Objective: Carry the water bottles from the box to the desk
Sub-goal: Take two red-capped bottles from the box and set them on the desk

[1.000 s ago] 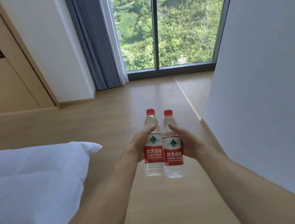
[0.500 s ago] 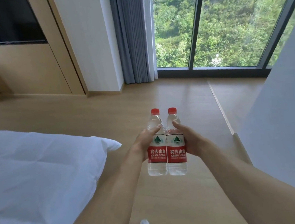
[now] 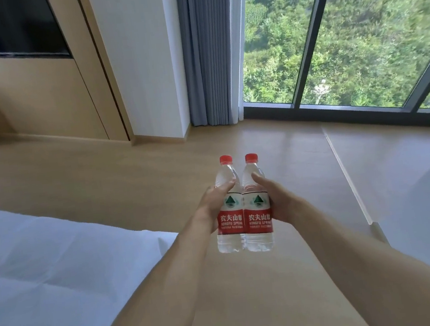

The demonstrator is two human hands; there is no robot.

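Two bare forearms are stretched forward over the wooden floor, with a white bed close on the left. Two water bottles are held upright, side by side and touching, in mid-air above the floor. The left bottle is grasped by the left hand, whose thumb is laid across its shoulder; the right bottle is grasped by the right hand in the same manner, with the remaining fingers hidden behind. Each grip is taken at the labelled waist, which is judged the best place, since the label gives more friction than the smooth clear plastic above and below. Both bottles are seen to be full of clear water and closed with red caps, so a moderate weight is expected, and the thin walls are likely to give a little under a squeeze. Little risk of breakage is judged, though a slip is possible if the plastic is damp. Farther off, a wooden wall panel with a dark screen, a grey curtain and a large window onto greenery are seen. Neither the box nor the desk is in view.
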